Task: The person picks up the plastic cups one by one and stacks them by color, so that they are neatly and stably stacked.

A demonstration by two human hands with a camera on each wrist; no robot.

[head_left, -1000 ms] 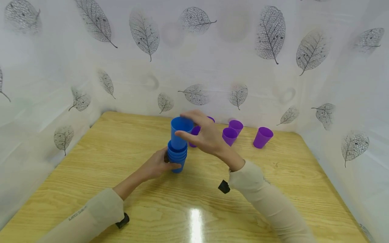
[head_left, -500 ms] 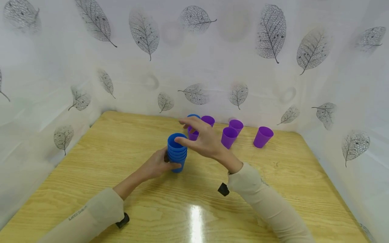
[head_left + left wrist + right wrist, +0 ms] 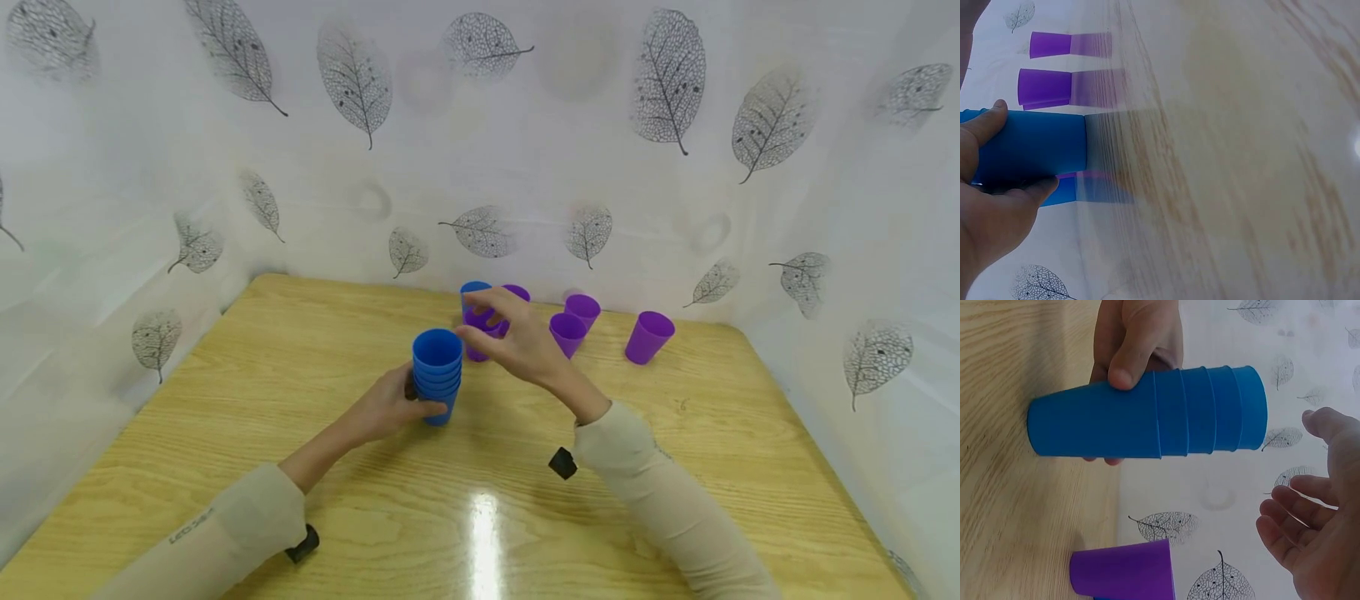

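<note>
A stack of nested blue cups stands upright in the head view. Its lower part is gripped by my left hand, thumb on the near side. In the right wrist view several rims show along the blue stack, and nothing lies between the fingers of my right hand. That right hand hovers just right of the stack's top, thumb and fingers spread apart. Behind it stand a purple cup, partly covered by the fingers, and a single blue cup farther back.
More purple cups stand toward the back of the wooden table: a front one, one behind it, one by the blue cup, and a lone one at right. A leaf-patterned curtain closes off the back and sides.
The upper blue cup has dropped down into the stack and my right hand has let go of it. The right hand has then moved slightly right, away from the rim. My left hand stays put.
</note>
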